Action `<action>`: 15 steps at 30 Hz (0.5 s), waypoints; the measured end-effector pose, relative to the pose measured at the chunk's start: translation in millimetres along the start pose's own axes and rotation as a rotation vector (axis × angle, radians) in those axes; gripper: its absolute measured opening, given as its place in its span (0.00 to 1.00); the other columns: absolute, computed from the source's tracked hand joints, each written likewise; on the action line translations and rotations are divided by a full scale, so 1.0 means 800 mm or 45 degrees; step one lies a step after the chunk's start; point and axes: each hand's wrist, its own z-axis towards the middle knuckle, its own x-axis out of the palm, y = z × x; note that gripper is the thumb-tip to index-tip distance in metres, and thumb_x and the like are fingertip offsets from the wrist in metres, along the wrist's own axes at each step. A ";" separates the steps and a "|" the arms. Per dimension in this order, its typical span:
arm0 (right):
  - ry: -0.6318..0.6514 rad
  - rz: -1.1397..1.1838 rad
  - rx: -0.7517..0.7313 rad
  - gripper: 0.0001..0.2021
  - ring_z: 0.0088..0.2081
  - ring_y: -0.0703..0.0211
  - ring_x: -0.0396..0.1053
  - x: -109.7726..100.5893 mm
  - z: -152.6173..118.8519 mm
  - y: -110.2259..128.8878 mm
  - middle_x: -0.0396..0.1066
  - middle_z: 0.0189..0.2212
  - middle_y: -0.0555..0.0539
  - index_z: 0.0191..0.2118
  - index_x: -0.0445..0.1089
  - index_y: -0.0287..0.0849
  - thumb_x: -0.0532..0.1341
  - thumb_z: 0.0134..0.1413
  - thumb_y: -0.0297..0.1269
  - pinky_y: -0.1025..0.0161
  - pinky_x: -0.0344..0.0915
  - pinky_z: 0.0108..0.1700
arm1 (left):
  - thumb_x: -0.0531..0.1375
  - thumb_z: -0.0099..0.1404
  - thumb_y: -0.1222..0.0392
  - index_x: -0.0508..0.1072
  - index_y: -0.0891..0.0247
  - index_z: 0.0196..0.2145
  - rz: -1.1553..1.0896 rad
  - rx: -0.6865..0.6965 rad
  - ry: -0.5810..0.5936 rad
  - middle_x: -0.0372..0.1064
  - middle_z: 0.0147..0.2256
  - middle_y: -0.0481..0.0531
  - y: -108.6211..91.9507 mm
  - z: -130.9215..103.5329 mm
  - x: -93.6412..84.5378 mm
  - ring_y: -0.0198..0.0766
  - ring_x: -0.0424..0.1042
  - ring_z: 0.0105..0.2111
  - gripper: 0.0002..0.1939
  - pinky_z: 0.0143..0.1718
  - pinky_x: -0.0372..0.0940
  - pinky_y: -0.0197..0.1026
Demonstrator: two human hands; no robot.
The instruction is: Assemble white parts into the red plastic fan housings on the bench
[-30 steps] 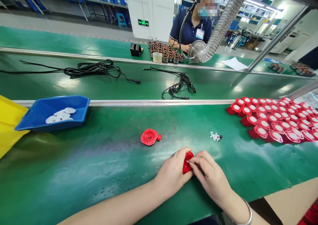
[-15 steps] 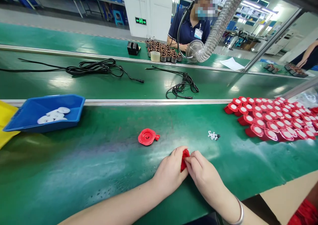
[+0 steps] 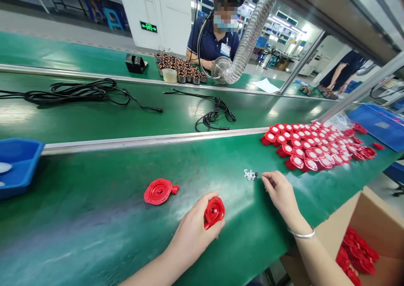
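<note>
My left hand [image 3: 197, 221] is wrapped round a red round housing [image 3: 215, 210], whose open face points up and shows a small pale piece at its centre. Beside a small pile of white and black parts [image 3: 250, 175] is my right hand [image 3: 277, 189], thumb and fingertips pressed together at the pile's right edge; anything between them is too small to make out. A flat red disc part with a side spout [image 3: 159, 191] lies on the green table, left of my left hand.
Rows of red housings with white discs [image 3: 311, 145] stand at the right. A blue bin [image 3: 19, 168] is at left, a cardboard box with red parts [image 3: 385, 218] at lower right. Black cables [image 3: 214, 113] lie beyond the rail. A person [image 3: 214, 42] sits opposite.
My right hand has left the red housing and moved right to the small parts. The housing in my left hand now faces up more. The view has swung to the right.
</note>
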 end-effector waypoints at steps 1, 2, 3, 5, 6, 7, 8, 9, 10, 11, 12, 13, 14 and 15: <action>0.019 -0.034 0.006 0.14 0.31 0.55 0.70 0.000 0.004 -0.013 0.70 0.31 0.44 0.37 0.72 0.40 0.54 0.66 0.43 0.58 0.70 0.36 | 0.57 0.62 0.57 0.62 0.55 0.55 -0.007 0.002 0.003 0.70 0.43 0.49 0.000 0.001 0.000 0.37 0.75 0.25 0.22 0.35 0.70 0.44; 0.040 -0.051 -0.001 0.15 0.32 0.54 0.71 0.001 0.008 -0.023 0.70 0.30 0.44 0.36 0.72 0.40 0.53 0.66 0.44 0.57 0.70 0.36 | 0.57 0.62 0.57 0.62 0.55 0.54 -0.010 0.002 0.002 0.70 0.43 0.49 0.000 0.001 0.000 0.38 0.76 0.26 0.22 0.33 0.70 0.43; 0.057 -0.056 -0.014 0.16 0.32 0.54 0.71 0.003 0.010 -0.029 0.71 0.30 0.44 0.36 0.72 0.41 0.53 0.67 0.44 0.57 0.70 0.36 | 0.57 0.62 0.57 0.62 0.55 0.54 -0.010 -0.002 0.000 0.70 0.43 0.50 0.000 0.001 0.000 0.38 0.76 0.27 0.22 0.32 0.69 0.42; 0.083 -0.057 -0.040 0.16 0.33 0.54 0.71 0.008 0.014 -0.033 0.71 0.31 0.44 0.37 0.73 0.41 0.53 0.67 0.45 0.57 0.70 0.37 | 0.57 0.62 0.56 0.62 0.55 0.54 -0.006 -0.014 0.005 0.70 0.43 0.50 -0.001 0.001 0.000 0.39 0.76 0.28 0.22 0.29 0.69 0.41; 0.097 -0.058 -0.053 0.16 0.33 0.54 0.71 0.010 0.015 -0.033 0.71 0.32 0.44 0.38 0.73 0.42 0.52 0.67 0.45 0.57 0.70 0.37 | 0.57 0.62 0.56 0.62 0.55 0.54 -0.002 -0.018 0.009 0.70 0.42 0.49 -0.001 0.001 0.000 0.39 0.76 0.28 0.22 0.29 0.69 0.41; 0.109 -0.059 -0.064 0.16 0.34 0.54 0.71 0.012 0.016 -0.031 0.71 0.32 0.44 0.38 0.73 0.42 0.52 0.67 0.45 0.57 0.70 0.38 | 0.57 0.62 0.57 0.62 0.55 0.54 0.002 -0.019 0.018 0.71 0.42 0.49 -0.001 0.000 -0.001 0.39 0.76 0.28 0.22 0.29 0.68 0.40; 0.120 -0.061 -0.074 0.16 0.34 0.54 0.72 0.013 0.017 -0.030 0.71 0.32 0.44 0.38 0.73 0.42 0.52 0.67 0.45 0.57 0.70 0.38 | 0.57 0.62 0.57 0.62 0.54 0.54 0.004 -0.018 0.030 0.71 0.41 0.48 -0.001 0.000 -0.001 0.38 0.76 0.27 0.22 0.29 0.68 0.40; 0.127 -0.064 -0.082 0.16 0.34 0.54 0.72 0.013 0.017 -0.028 0.71 0.32 0.44 0.37 0.72 0.42 0.52 0.67 0.45 0.57 0.70 0.39 | 0.57 0.62 0.57 0.62 0.54 0.54 0.005 -0.015 0.040 0.71 0.40 0.48 -0.002 0.000 -0.001 0.38 0.75 0.27 0.21 0.29 0.69 0.40; 0.132 -0.067 -0.088 0.16 0.34 0.53 0.72 0.013 0.018 -0.027 0.71 0.33 0.44 0.37 0.72 0.42 0.52 0.67 0.45 0.57 0.70 0.39 | 0.57 0.62 0.57 0.62 0.54 0.53 0.004 -0.012 0.050 0.71 0.39 0.47 -0.002 0.001 -0.002 0.38 0.75 0.27 0.21 0.29 0.69 0.40; 0.136 -0.069 -0.093 0.16 0.34 0.53 0.72 0.013 0.018 -0.026 0.71 0.33 0.43 0.37 0.72 0.42 0.52 0.68 0.45 0.57 0.70 0.39 | 0.57 0.62 0.57 0.62 0.54 0.53 0.000 -0.010 0.057 0.71 0.39 0.47 -0.002 0.002 -0.002 0.38 0.75 0.27 0.21 0.29 0.69 0.40; 0.138 -0.071 -0.096 0.16 0.34 0.53 0.71 0.013 0.018 -0.026 0.70 0.33 0.43 0.36 0.71 0.42 0.51 0.68 0.45 0.58 0.70 0.39 | 0.57 0.62 0.57 0.62 0.54 0.53 -0.006 -0.011 0.064 0.71 0.39 0.47 -0.001 0.002 -0.002 0.38 0.75 0.27 0.21 0.29 0.69 0.40; 0.138 -0.073 -0.098 0.16 0.34 0.54 0.71 0.014 0.018 -0.027 0.70 0.32 0.43 0.36 0.71 0.42 0.51 0.68 0.45 0.58 0.70 0.38 | 0.57 0.62 0.57 0.62 0.54 0.53 -0.014 -0.012 0.069 0.72 0.38 0.47 -0.001 0.003 -0.003 0.38 0.75 0.26 0.21 0.29 0.69 0.40; 0.137 -0.073 -0.099 0.17 0.33 0.54 0.71 0.014 0.018 -0.028 0.70 0.32 0.44 0.35 0.71 0.42 0.51 0.68 0.46 0.58 0.70 0.38 | 0.57 0.62 0.57 0.61 0.54 0.53 -0.023 -0.016 0.074 0.71 0.38 0.47 0.000 0.004 -0.003 0.38 0.75 0.26 0.21 0.28 0.69 0.40; 0.133 -0.072 -0.099 0.17 0.33 0.54 0.71 0.014 0.019 -0.029 0.70 0.32 0.44 0.34 0.71 0.43 0.51 0.68 0.47 0.58 0.69 0.37 | 0.57 0.62 0.57 0.61 0.54 0.54 -0.036 -0.022 0.078 0.71 0.37 0.47 0.000 0.005 -0.003 0.38 0.75 0.26 0.22 0.28 0.69 0.40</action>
